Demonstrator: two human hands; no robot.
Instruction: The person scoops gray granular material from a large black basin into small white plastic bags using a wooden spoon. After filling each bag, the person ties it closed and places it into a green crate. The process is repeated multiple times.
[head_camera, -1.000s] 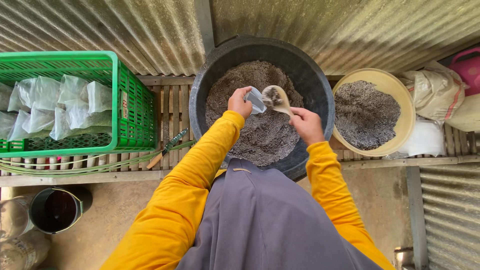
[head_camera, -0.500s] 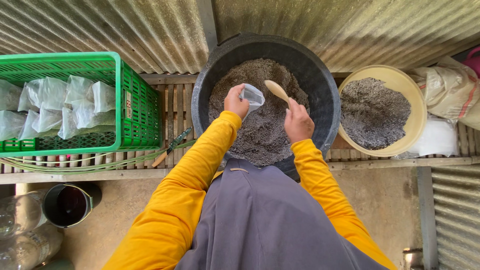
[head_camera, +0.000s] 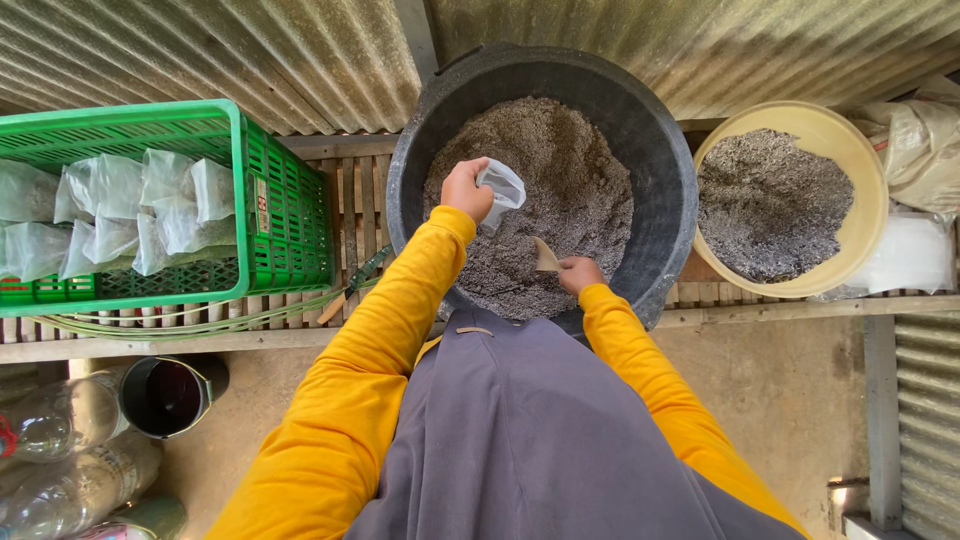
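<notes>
- Head view: left hand (head_camera: 466, 189) closed on the mouth of a small clear plastic bag (head_camera: 502, 187), held above the soil mix (head_camera: 560, 170) inside the large black tub (head_camera: 660, 150).
- Right hand (head_camera: 578, 274) gripping a small tan scoop (head_camera: 545, 258), its blade pressed into the soil mix at the tub's near side.
- The tub stands on a slatted wooden counter (head_camera: 360, 190).
- Left of the tub: green plastic crate (head_camera: 285, 215) holding filled clear bags (head_camera: 150, 205).
- Right of the tub: yellow basin (head_camera: 868, 225) with grey granular material, beside the tub and apart from both hands.
- Below the counter, on the floor: dark bucket (head_camera: 170, 395).
</notes>
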